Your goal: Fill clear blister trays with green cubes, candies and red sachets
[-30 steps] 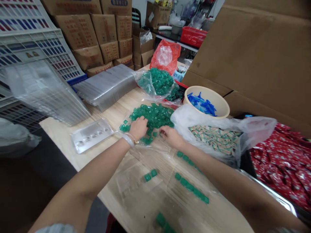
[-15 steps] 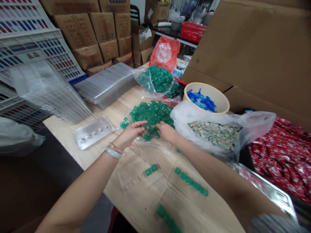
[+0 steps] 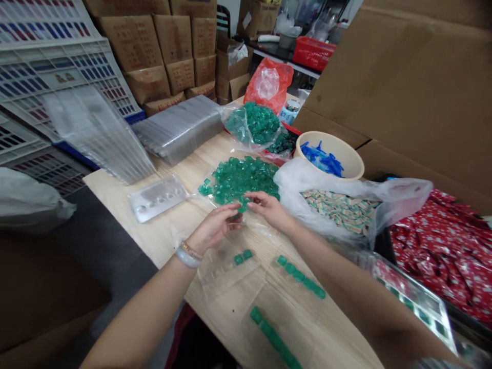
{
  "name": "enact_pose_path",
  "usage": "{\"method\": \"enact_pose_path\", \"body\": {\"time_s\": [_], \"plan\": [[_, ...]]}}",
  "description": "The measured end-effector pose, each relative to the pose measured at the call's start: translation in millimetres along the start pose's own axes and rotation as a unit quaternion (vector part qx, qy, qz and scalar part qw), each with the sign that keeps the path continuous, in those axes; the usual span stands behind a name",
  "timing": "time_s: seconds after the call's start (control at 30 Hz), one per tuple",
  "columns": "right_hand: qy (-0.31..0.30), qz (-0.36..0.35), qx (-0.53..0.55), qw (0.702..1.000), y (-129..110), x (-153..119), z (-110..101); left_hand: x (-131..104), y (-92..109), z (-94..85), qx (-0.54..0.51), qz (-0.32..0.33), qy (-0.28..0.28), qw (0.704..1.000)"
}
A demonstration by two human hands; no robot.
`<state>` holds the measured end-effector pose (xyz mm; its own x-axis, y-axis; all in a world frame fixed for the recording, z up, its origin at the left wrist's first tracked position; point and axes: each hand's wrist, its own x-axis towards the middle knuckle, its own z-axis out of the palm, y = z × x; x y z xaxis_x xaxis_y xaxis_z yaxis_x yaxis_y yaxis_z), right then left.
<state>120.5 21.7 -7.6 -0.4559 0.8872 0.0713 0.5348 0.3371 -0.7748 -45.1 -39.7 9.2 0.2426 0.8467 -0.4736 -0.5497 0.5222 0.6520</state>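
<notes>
My left hand (image 3: 217, 225), with bangles at its wrist, is closed around small translucent green plastic pieces (image 3: 242, 205). My right hand (image 3: 269, 209) meets it from the other side, thumb and fingertips pinched on one such piece. Just beyond both hands spreads a heap of the same green pieces (image 3: 244, 177) on clear plastic. On the table in front of me, one clear blister tray (image 3: 221, 269) has two green pieces at its far end. Rows of green pieces fill two more clear trays, one on the right (image 3: 302, 277) and one nearer me (image 3: 272, 335).
At left are an unfilled clear tray (image 3: 159, 199) and stacked clear trays (image 3: 180, 128). Behind the heap sits a bag of green pieces (image 3: 259, 123). A cream bowl (image 3: 351, 154) of blue pieces, a bag of striped packets (image 3: 338, 210) and red patterned packaging (image 3: 442, 251) line the right.
Both hands have drawn back from the heap toward me and closer together, with green pieces now between their fingertips. The view has shifted slightly.
</notes>
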Motion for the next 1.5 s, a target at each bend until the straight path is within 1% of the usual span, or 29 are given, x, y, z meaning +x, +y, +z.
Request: {"method": "enact_pose_path", "body": {"time_s": [0.03, 0.1, 0.17, 0.27, 0.37, 0.47, 0.53, 0.6, 0.67, 0.73, 0.8, 0.87, 0.93, 1.0, 1.07, 1.17, 1.23, 1.3, 1.33, 1.4, 1.43, 1.47, 1.5], "plan": [[0.008, -0.004, 0.048, 0.999, -6.0, -9.1, 2.6, -0.4, -1.6, 2.3, -0.013, -0.004, -0.012, 1.000], [0.024, -0.009, 0.095, 0.995, -17.4, -25.6, 7.2, -1.5, -5.8, 6.8, -0.026, -0.005, -0.026, 0.999], [0.036, -0.015, 0.097, 0.995, -27.6, -38.0, 9.7, -4.6, -10.7, 9.8, -0.018, -0.005, -0.023, 1.000], [0.020, -0.035, 0.080, 0.996, -40.7, -50.6, 9.3, -15.1, -17.4, 9.7, 0.013, -0.012, -0.012, 1.000], [0.001, -0.039, 0.051, 0.998, -53.4, -63.4, 9.7, -31.2, -23.5, 4.2, 0.062, -0.001, -0.004, 0.998], [-0.003, -0.039, 0.018, 0.999, -65.8, -79.7, 16.7, -49.3, -32.3, -4.7, 0.108, 0.009, 0.016, 0.994], [-0.020, -0.048, 0.017, 0.998, -72.7, -90.8, 24.4, -61.1, -40.3, -11.2, 0.092, -0.012, 0.010, 0.996], [-0.039, -0.055, 0.027, 0.997, -77.4, -100.0, 32.3, -72.0, -48.8, -17.0, 0.048, -0.037, -0.008, 0.998], [-0.048, -0.056, 0.027, 0.997, -79.2, -106.8, 38.7, -81.7, -55.9, -21.6, 0.015, -0.048, -0.017, 0.999], [-0.056, -0.065, 0.005, 0.996, -77.5, -111.0, 42.8, -90.4, -60.4, -25.6, 0.001, -0.048, -0.007, 0.999], [-0.073, -0.086, -0.050, 0.992, -72.4, -112.5, 45.4, -97.9, -62.3, -30.1, -0.011, -0.026, 0.031, 0.999], [-0.110, -0.119, -0.136, 0.977, -65.3, -111.1, 47.8, -103.6, -62.9, -35.2, -0.028, 0.010, 0.067, 0.997], [-0.169, -0.151, -0.225, 0.948, -58.3, -107.3, 51.4, -106.4, -64.2, -40.3, -0.034, 0.029, 0.082, 0.996], [-0.219, -0.175, -0.289, 0.915, -53.4, -102.6, 55.8, -106.3, -67.2, -44.6, -0.022, 0.032, 0.094, 0.995], [-0.237, -0.187, -0.325, 0.896, -50.9, -99.1, 59.6, -104.6, -71.3, -48.1, -0.010, 0.033, 0.108, 0.994], [-0.244, -0.188, -0.351, 0.884, -51.9, -98.6, 61.0, -103.3, -76.1, -52.3, -0.013, 0.025, 0.100, 0.995], [-0.242, -0.174, -0.347, 0.889, -56.3, -101.5, 58.9, -104.6, -76.8, -53.8, -0.021, 0.020, 0.092, 0.995], [-0.204, -0.154, -0.308, 0.916, -63.7, -106.0, 56.3, -107.1, -75.7, -52.7, -0.033, 0.024, 0.091, 0.995], [-0.175, -0.142, -0.268, 0.937, -68.0, -108.3, 55.5, -108.3, -74.7, -51.0, -0.034, 0.027, 0.091, 0.995], [-0.120, -0.097, -0.153, 0.976, -76.4, -111.9, 56.1, -109.7, -72.8, -45.4, -0.015, 0.035, 0.085, 0.996], [-0.102, -0.061, -0.088, 0.989, -79.5, -112.9, 57.5, -109.8, -72.0, -41.9, 0.013, 0.045, 0.082, 0.996], [-0.090, -0.017, -0.023, 0.996, -81.5, -113.3, 59.4, -109.6, -71.4, -38.3, 0.051, 0.062, 0.082, 0.993], [-0.081, 0.028, 0.038, 0.996, -82.3, -113.2, 61.3, -109.2, -71.0, -35.0, 0.097, 0.084, 0.088, 0.988]]}}
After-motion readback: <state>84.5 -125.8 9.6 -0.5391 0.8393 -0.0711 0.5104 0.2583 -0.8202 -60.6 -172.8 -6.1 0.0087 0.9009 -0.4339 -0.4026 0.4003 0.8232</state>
